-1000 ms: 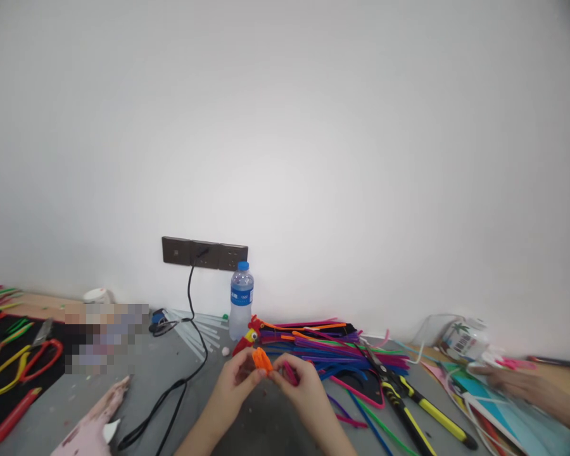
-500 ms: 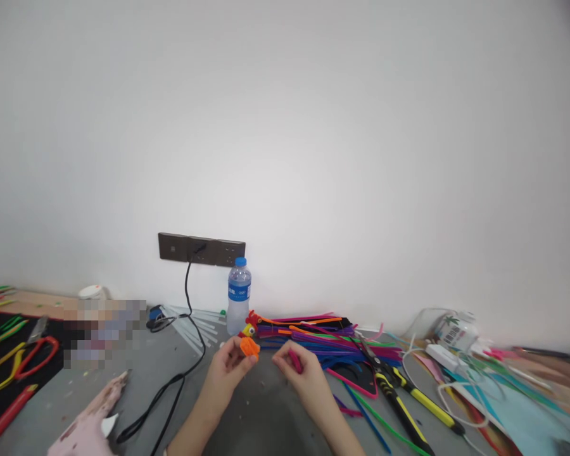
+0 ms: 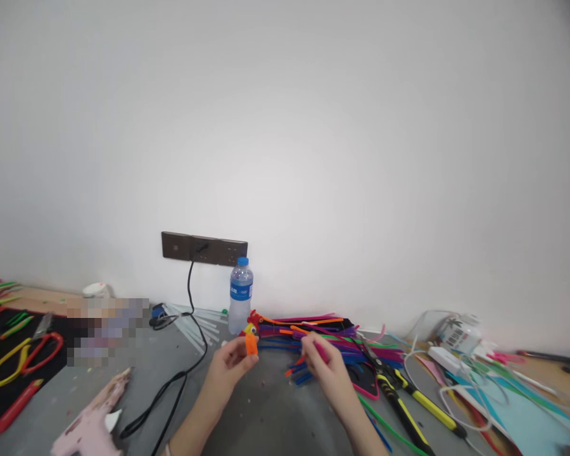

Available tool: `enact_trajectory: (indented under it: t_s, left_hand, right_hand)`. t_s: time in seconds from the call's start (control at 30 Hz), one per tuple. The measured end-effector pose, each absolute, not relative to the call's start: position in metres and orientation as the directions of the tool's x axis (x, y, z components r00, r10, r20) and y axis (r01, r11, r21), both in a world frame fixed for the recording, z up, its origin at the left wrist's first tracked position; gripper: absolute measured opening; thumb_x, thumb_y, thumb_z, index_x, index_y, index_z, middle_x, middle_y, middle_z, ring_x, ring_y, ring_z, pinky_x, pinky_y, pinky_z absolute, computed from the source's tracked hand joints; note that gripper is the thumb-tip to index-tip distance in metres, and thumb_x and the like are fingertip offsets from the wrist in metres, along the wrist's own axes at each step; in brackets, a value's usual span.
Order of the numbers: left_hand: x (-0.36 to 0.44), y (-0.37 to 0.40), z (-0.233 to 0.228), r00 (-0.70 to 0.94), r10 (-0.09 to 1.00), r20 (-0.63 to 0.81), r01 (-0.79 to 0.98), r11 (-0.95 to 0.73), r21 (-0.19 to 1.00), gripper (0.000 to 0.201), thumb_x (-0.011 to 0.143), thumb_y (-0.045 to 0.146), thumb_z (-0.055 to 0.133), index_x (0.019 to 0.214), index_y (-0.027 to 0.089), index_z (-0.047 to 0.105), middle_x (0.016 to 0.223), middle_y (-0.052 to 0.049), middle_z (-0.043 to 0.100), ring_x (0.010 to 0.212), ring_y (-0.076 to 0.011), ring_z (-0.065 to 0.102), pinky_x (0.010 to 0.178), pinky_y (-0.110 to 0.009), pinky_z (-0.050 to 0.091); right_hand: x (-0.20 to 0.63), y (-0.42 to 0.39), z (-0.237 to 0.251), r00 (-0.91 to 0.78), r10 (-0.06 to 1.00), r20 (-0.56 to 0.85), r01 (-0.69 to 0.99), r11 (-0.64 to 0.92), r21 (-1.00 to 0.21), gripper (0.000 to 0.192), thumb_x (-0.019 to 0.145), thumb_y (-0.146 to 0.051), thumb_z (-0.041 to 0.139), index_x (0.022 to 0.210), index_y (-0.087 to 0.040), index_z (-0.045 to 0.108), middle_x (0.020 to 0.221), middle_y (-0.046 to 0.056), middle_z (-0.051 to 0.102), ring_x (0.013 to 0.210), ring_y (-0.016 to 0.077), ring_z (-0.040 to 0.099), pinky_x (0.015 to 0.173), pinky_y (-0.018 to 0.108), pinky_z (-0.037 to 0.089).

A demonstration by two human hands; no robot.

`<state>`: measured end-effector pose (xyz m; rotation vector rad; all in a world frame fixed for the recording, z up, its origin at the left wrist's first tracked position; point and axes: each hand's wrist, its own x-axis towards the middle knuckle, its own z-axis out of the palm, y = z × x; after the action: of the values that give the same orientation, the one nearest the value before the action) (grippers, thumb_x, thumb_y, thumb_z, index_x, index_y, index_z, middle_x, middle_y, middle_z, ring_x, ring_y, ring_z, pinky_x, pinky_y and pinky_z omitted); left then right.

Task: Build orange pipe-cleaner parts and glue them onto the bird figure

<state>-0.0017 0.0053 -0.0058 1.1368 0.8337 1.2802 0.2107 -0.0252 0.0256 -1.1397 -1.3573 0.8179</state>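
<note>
My left hand (image 3: 228, 372) pinches a small orange pipe-cleaner piece (image 3: 251, 344) upright between thumb and fingers, low in the middle of the view. My right hand (image 3: 327, 370) is further right, its fingers closed on a pink pipe-cleaner piece (image 3: 321, 351), right over the near edge of a pile of coloured pipe cleaners (image 3: 323, 335). A small red and yellow pipe-cleaner figure (image 3: 251, 323) with a googly eye stands just behind the orange piece.
A water bottle (image 3: 241, 296) stands by the wall under a dark socket strip (image 3: 204, 249), with a black cable (image 3: 175, 380) trailing forward. A pink glue gun (image 3: 92, 421) lies at lower left. Yellow-handled scissors (image 3: 411, 405) lie to the right, beside white cables and coloured paper.
My hands have parted: the right one moved right with the pink piece to the pipe-cleaner pile. The left keeps the orange piece. The other person's hand at far right is gone.
</note>
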Motion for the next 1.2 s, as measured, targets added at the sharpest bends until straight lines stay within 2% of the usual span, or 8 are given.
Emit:
enact_trajectory:
  t_s: [0.17, 0.33, 0.5, 0.67, 0.77, 0.9, 1.03, 1.2]
  left_hand:
    - [-0.002, 0.002, -0.004, 0.198, 0.957, 0.212, -0.229, -0.165, 0.959, 0.028, 0.06, 0.034, 0.084, 0.08, 0.017, 0.074, 0.08, -0.006, 0.07, 0.079, -0.0213, 0.063, 0.072, -0.029, 0.051]
    - [-0.003, 0.004, -0.002, 0.197, 0.942, 0.273, -0.19, -0.236, 0.953, 0.029, 0.058, 0.039, 0.084, 0.075, 0.017, 0.08, 0.126, -0.018, 0.06, 0.118, -0.0354, 0.052, 0.096, -0.041, 0.046]
    - [-0.003, 0.004, -0.001, 0.242, 0.94, 0.239, -0.221, -0.186, 0.957, 0.04, 0.062, 0.047, 0.081, 0.089, 0.018, 0.081, 0.142, -0.019, 0.049, 0.131, -0.0398, 0.041, 0.107, -0.05, 0.036]
    - [-0.002, -0.005, 0.006, 0.343, 0.899, 0.273, -0.212, -0.209, 0.955, 0.042, 0.07, 0.054, 0.073, 0.097, 0.022, 0.079, 0.149, -0.014, 0.042, 0.137, -0.038, 0.034, 0.112, -0.053, 0.025]
    - [-0.003, -0.01, 0.01, 0.425, 0.848, 0.316, -0.209, -0.248, 0.946, 0.045, 0.071, 0.06, 0.068, 0.098, 0.025, 0.079, 0.152, -0.011, 0.039, 0.136, -0.0385, 0.034, 0.111, -0.055, 0.026]
    - [-0.003, -0.012, 0.009, 0.468, 0.807, 0.361, -0.232, -0.282, 0.931, 0.046, 0.075, 0.061, 0.064, 0.102, 0.026, 0.077, 0.152, -0.01, 0.038, 0.134, -0.0385, 0.037, 0.109, -0.054, 0.029]
    - [-0.003, -0.014, 0.01, 0.46, 0.813, 0.356, -0.352, -0.201, 0.914, 0.042, 0.075, 0.059, 0.066, 0.101, 0.029, 0.077, 0.153, -0.007, 0.038, 0.136, -0.0367, 0.035, 0.11, -0.054, 0.028]
    - [-0.006, -0.019, 0.015, 0.482, 0.813, 0.326, -0.576, 0.014, 0.817, 0.039, 0.072, 0.059, 0.069, 0.099, 0.032, 0.077, 0.139, -0.008, 0.056, 0.134, -0.0318, 0.041, 0.11, -0.053, 0.028]
  right_hand:
    - [0.185, -0.036, 0.024, -0.252, 0.946, 0.202, 0.626, 0.319, -0.712, 0.041, 0.087, -0.046, 0.054, 0.059, -0.018, 0.047, 0.053, -0.007, 0.035, 0.052, 0.0107, 0.033, 0.052, 0.024, 0.022]
    - [0.181, -0.036, 0.017, -0.233, 0.953, 0.193, 0.693, 0.302, -0.655, 0.032, 0.088, -0.038, 0.055, 0.063, -0.018, 0.056, 0.054, -0.006, 0.041, 0.054, 0.012, 0.038, 0.052, 0.024, 0.023]
    - [0.183, -0.034, 0.021, -0.174, 0.959, 0.224, 0.557, 0.284, -0.781, 0.025, 0.088, -0.036, 0.054, 0.071, -0.018, 0.061, 0.058, -0.003, 0.051, 0.055, 0.0139, 0.044, 0.055, 0.024, 0.031]
    - [0.176, -0.037, 0.034, -0.188, 0.944, 0.271, 0.223, 0.309, -0.924, 0.029, 0.085, -0.044, 0.058, 0.09, -0.018, 0.07, 0.088, 0.007, 0.069, 0.085, 0.0231, 0.059, 0.077, 0.031, 0.043]
    - [0.171, -0.039, 0.035, -0.209, 0.954, 0.217, 0.103, 0.242, -0.965, 0.038, 0.08, -0.052, 0.063, 0.089, -0.017, 0.072, 0.076, 0.004, 0.065, 0.068, 0.0175, 0.053, 0.063, 0.027, 0.041]
    - [0.168, -0.041, 0.031, -0.268, 0.952, 0.146, -0.036, 0.141, -0.989, 0.045, 0.074, -0.057, 0.068, 0.088, -0.014, 0.071, 0.054, -0.006, 0.039, 0.05, 0.0079, 0.028, 0.047, 0.022, 0.022]
    - [0.169, -0.039, 0.028, -0.261, 0.95, 0.169, -0.052, 0.161, -0.986, 0.041, 0.08, -0.055, 0.063, 0.082, -0.015, 0.067, 0.052, -0.009, 0.03, 0.047, 0.0071, 0.024, 0.045, 0.022, 0.018]
    - [0.172, -0.033, 0.028, 0.036, 0.958, 0.283, 0.055, 0.281, -0.958, 0.034, 0.079, -0.052, 0.064, 0.077, -0.019, 0.058, 0.058, -0.006, 0.041, 0.048, 0.0094, 0.033, 0.044, 0.021, 0.03]
